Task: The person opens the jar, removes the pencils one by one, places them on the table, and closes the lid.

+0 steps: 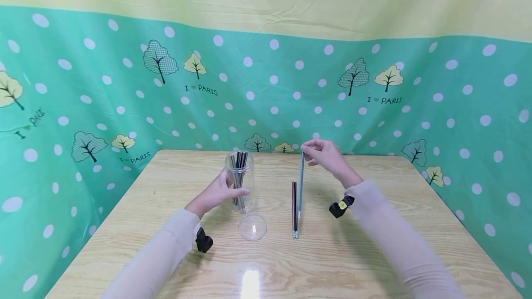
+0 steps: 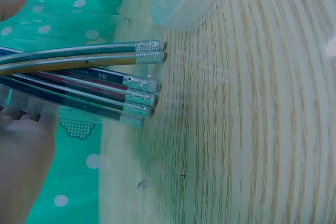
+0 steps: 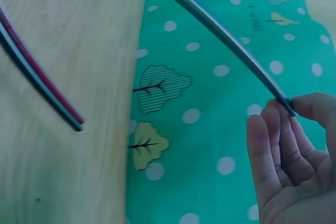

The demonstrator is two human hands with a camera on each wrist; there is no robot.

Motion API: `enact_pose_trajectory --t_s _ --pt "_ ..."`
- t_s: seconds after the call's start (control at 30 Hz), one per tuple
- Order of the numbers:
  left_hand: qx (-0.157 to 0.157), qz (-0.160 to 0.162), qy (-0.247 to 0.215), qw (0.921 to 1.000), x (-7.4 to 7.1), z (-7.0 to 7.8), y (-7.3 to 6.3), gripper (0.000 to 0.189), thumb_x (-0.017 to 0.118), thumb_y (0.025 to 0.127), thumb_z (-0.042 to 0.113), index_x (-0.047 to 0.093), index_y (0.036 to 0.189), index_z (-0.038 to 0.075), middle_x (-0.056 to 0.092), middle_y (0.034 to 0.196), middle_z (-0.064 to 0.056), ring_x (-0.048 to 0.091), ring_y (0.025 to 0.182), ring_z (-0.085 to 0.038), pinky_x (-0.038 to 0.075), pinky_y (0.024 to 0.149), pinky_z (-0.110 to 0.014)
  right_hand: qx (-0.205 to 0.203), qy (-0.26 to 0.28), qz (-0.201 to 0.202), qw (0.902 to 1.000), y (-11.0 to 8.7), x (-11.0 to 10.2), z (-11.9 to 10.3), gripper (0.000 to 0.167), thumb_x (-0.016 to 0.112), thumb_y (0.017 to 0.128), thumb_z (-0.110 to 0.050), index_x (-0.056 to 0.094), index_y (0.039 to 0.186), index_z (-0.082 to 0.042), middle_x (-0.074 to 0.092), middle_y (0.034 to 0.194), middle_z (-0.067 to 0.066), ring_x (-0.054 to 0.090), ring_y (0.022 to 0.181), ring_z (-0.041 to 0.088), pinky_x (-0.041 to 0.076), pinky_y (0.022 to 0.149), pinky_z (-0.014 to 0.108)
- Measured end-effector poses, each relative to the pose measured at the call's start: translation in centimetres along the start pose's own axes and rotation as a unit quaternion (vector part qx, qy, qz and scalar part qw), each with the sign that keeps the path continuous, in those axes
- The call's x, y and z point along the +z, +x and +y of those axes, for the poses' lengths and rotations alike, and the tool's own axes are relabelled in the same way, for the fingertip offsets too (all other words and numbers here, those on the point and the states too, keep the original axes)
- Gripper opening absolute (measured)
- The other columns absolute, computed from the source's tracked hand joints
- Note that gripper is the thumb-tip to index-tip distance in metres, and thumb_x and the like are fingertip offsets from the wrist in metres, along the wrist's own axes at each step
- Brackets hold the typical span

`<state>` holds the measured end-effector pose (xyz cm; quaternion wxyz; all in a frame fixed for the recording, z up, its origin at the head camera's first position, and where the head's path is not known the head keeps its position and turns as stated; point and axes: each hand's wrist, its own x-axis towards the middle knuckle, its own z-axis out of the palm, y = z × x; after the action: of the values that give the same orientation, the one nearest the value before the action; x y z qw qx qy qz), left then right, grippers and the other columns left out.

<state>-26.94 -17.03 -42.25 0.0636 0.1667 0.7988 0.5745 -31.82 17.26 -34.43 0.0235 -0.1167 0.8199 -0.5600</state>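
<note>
My left hand grips a clear jar from its left side. Inside stand several pencils, leaning, their metal-banded eraser ends at the jar's bottom in the left wrist view. Between thumb and fingertips my right hand pinches the top end of a bluish pencil, which hangs nearly upright with its eraser end low. That pencil is apart from the jar. Just left of it, two dark pencils lie side by side on the table, also visible as pencils in the right wrist view.
A round clear lid lies on the wooden table in front of the jar. A green and yellow patterned curtain hangs behind the table and along its sides. Both wrists wear small black cameras.
</note>
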Motion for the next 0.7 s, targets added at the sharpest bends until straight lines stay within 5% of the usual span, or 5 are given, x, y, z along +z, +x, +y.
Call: enact_pose_trajectory --t_s 0.7 --pt "0.004 -0.003 -0.008 1.0 0.0 -0.2 0.2 0.103 0.086 0.08 0.026 0.02 0.158 0.018 0.031 0.159 -0.019 0.023 0.148 -0.035 0.014 0.119 -0.055 0.111 0.021 -0.076 0.9907 0.4 2.1 8.0 0.035 0.063 0.1 -0.019 0.059 0.12 0.009 0.065 0.097 0.012 0.065 0.083 0.02 0.059 0.083 0.037"
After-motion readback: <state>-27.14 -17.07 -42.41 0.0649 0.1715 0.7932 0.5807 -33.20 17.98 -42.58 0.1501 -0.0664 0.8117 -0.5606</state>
